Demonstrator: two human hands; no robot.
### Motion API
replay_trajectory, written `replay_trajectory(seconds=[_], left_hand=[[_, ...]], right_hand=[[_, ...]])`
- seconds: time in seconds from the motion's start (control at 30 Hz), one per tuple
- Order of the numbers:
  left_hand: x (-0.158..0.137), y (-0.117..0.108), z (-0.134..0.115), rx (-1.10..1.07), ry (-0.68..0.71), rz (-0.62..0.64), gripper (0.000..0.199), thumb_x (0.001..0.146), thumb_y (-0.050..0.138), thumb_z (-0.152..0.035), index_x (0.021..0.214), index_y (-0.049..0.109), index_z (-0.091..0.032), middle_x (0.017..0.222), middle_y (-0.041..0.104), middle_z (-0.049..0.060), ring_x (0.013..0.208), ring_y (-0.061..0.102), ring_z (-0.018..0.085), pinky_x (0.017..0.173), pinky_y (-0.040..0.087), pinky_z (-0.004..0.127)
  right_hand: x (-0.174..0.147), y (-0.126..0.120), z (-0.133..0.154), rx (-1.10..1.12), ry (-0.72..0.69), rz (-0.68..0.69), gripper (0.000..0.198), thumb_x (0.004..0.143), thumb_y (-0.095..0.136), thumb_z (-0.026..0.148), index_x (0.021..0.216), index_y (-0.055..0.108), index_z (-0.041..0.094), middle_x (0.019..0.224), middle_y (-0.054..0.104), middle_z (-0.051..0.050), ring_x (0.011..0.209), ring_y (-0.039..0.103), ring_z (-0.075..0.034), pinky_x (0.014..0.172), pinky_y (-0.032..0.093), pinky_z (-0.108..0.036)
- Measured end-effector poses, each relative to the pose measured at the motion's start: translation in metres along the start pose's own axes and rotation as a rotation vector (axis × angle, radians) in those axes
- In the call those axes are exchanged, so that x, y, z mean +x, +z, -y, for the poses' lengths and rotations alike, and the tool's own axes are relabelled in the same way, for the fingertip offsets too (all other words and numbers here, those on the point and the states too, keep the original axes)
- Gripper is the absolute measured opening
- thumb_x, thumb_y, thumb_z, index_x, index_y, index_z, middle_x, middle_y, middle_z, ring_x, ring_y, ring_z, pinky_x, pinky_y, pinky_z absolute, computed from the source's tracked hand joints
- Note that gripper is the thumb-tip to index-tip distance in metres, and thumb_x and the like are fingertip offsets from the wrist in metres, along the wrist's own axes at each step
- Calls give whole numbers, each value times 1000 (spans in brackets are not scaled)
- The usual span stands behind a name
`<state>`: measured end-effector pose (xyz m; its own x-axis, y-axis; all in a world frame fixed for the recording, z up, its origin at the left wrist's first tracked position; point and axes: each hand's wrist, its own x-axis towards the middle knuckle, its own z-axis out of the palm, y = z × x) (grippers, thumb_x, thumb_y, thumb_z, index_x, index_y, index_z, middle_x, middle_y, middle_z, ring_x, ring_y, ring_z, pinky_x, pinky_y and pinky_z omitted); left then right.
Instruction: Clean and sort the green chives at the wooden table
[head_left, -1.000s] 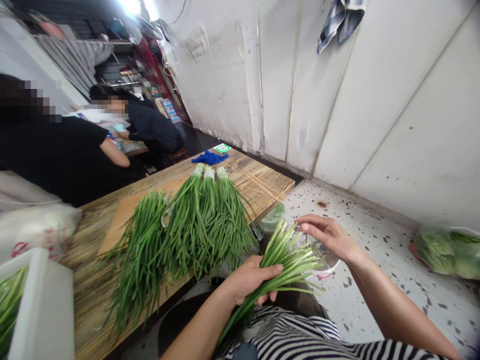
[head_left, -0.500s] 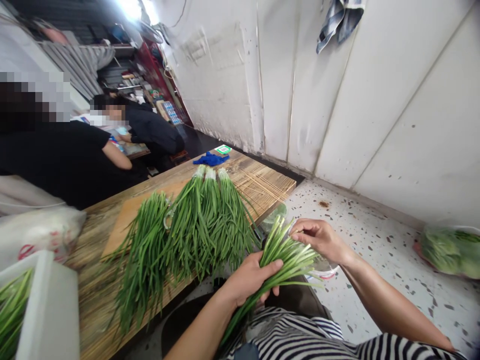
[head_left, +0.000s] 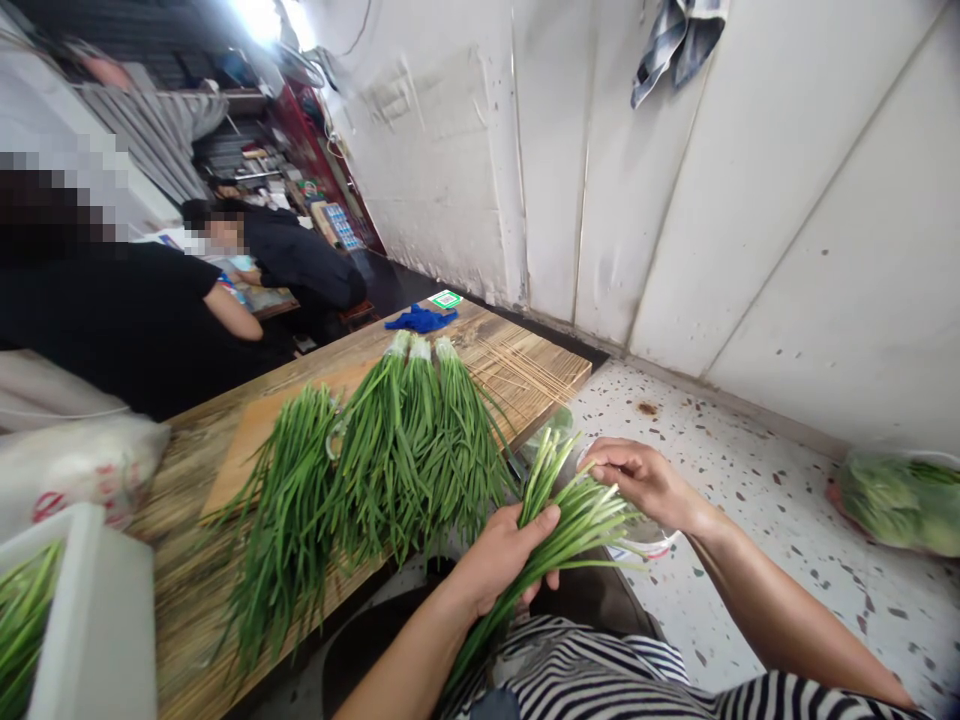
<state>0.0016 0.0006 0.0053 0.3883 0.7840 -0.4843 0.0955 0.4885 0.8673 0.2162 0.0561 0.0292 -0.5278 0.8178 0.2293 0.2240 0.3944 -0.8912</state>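
My left hand (head_left: 506,555) is wrapped round a bunch of garlic chives (head_left: 577,515), its pale stem ends fanned out toward the upper right and the green leaves trailing down over my lap. At those stem ends my right hand (head_left: 634,480) is closed in a pinch, thumb against fingers, touching one pale stem tip. On the wooden table (head_left: 180,600) to the left lie several piles of chives (head_left: 420,450); three of these bunches have pale wrapping round their stem ends. Another loose pile (head_left: 289,500) hangs over the table's near edge.
Thin sticks (head_left: 525,370) and a blue cloth (head_left: 421,318) lie at the table's far end. A white crate (head_left: 120,610) with greens stands at left, beside a plastic bag (head_left: 112,460). Bagged vegetables (head_left: 900,500) rest on the floor. Two people sit at back left.
The stem ends in my left hand have spread a little, with a gap opening between two groups. My right hand stays pinched in nearly the same place.
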Motion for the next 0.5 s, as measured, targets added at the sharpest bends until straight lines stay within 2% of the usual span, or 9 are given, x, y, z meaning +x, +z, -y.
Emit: replay_trajectory(seconds=[0.1,0.33,0.43,0.5], left_hand=[[-1,0,-1,-2,-6,5,52,76,51,-68,76,50,-15,47,57,1,28,38,7,30,23,18],[-1,1,-2,-13,-16,18,52,74,52,-67,77,51,-15,45,55,-1,27,37,7,29,23,18],[2,0,-1,-22,1,21,52,73,54,-67,76,51,-15,46,56,-1,27,38,7,30,24,19],[4,-1,-1,-32,18,30,51,73,54,-66,76,52,-15,48,57,-1,27,39,7,30,25,19]], right_hand=[[0,0,-2,0,-9,-24,24,90,53,35,91,70,18,88,66,-6,80,61,-16,73,48,-29],[-3,0,-9,-81,45,-193,26,86,56,40,82,70,19,86,68,-7,78,63,-18,70,49,-30],[-5,-6,-21,-166,119,-302,29,84,56,46,80,68,20,84,69,-7,75,64,-20,69,49,-30],[-7,-13,-36,-239,202,-373,34,84,52,51,80,66,21,74,69,-6,64,62,-20,58,49,-30]])
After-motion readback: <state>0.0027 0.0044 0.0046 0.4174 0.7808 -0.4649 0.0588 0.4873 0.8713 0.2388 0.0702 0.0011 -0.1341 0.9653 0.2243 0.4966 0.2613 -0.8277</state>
